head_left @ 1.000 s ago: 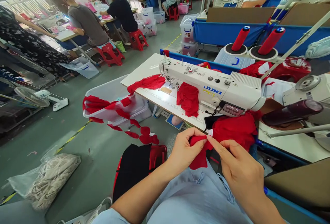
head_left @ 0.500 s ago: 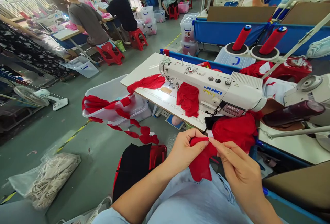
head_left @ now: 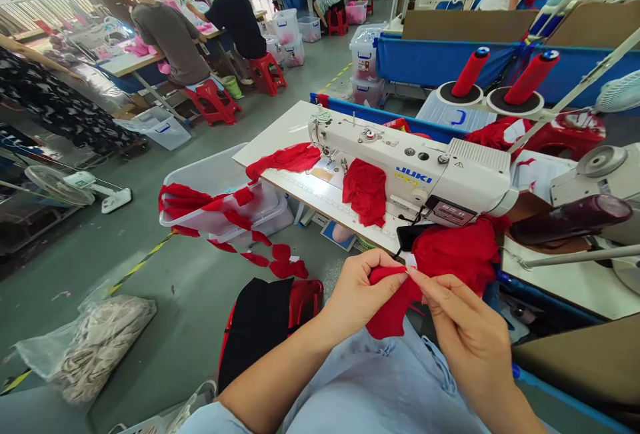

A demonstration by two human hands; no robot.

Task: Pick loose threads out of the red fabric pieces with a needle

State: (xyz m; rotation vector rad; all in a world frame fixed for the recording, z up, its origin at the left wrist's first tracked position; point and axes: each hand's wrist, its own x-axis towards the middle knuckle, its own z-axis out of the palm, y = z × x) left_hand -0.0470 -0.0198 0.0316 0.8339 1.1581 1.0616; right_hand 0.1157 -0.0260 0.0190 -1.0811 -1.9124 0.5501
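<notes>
Over my lap, my left hand [head_left: 357, 294] is closed on the top edge of a small red fabric piece [head_left: 393, 314], thumb and fingers pinching it. My right hand [head_left: 463, 334] pinches the same piece at its upper right corner, beside a tiny white label [head_left: 411, 260]. A heap of red fabric [head_left: 457, 251] lies just beyond my hands at the table's near edge. The white JUKI sewing machine [head_left: 415, 167] stands on the table behind, with another red piece [head_left: 365, 191] in front of it.
A chain of red pieces [head_left: 235, 217] runs from the table over a clear plastic bin [head_left: 220, 177] to the floor. A red stool with black cloth [head_left: 270, 314] is on my left. Two red thread cones [head_left: 500, 77] stand at the back. Other workers sit at far tables.
The red piece hanging under my hands has been drawn up a little shorter. Both hands keep their pinch and have barely shifted.
</notes>
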